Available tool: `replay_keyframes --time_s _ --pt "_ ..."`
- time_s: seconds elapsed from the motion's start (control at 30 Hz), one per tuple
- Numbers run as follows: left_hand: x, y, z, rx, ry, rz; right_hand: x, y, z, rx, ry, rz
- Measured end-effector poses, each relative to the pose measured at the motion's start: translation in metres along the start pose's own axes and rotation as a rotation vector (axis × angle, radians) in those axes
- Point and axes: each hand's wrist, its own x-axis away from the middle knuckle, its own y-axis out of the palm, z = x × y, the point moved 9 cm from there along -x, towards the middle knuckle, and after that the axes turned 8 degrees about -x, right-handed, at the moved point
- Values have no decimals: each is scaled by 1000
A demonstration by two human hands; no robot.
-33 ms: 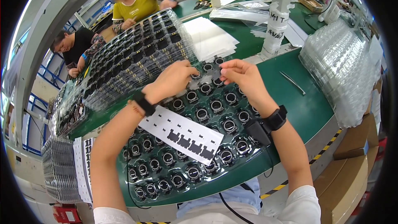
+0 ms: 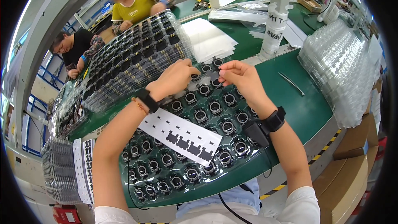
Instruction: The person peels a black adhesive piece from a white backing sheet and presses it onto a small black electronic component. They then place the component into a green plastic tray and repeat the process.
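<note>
A clear plastic tray point(image 2: 190, 116) spreads over the green table, its pockets filled with black parts that each carry a silver ring. Over its far end, my left hand point(image 2: 176, 76) bends its fingers down at a ringed part point(image 2: 195, 76); the thumb and whatever it grips are hidden. Just to the right, my right hand point(image 2: 243, 81) pinches thumb and forefinger together above the far pockets. Anything between those fingertips is too small to make out. Across the tray's middle lies a white sheet point(image 2: 182, 137) with black cut shapes, near my left wrist.
Stacked trays of black parts point(image 2: 137, 54) rise at the far left, beside white sheets point(image 2: 209, 37). Tweezers point(image 2: 291, 84) lie to the right, near bubble wrap point(image 2: 338, 66). A taped post point(image 2: 274, 29) stands beyond my right hand. Co-workers sit across the table.
The whole view has shifted very slightly. Both hands stay at the tray's far end, in nearly the same pose.
</note>
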Motion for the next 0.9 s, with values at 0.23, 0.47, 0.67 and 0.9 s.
replay_keyframes --time_s 0.23,0.47,0.67,0.9 --pt "-26 23 3 -231 124 -2 2 -9 3 -62 9 44" --pt "-20 4 -3 10 42 -9 1 -7 -10 136 -132 56" --pt "-7 21 8 904 -346 -153 4 -6 -14 178 -216 78" --pt "0 -19 29 726 -278 74 8 -1 -19 319 -227 96"
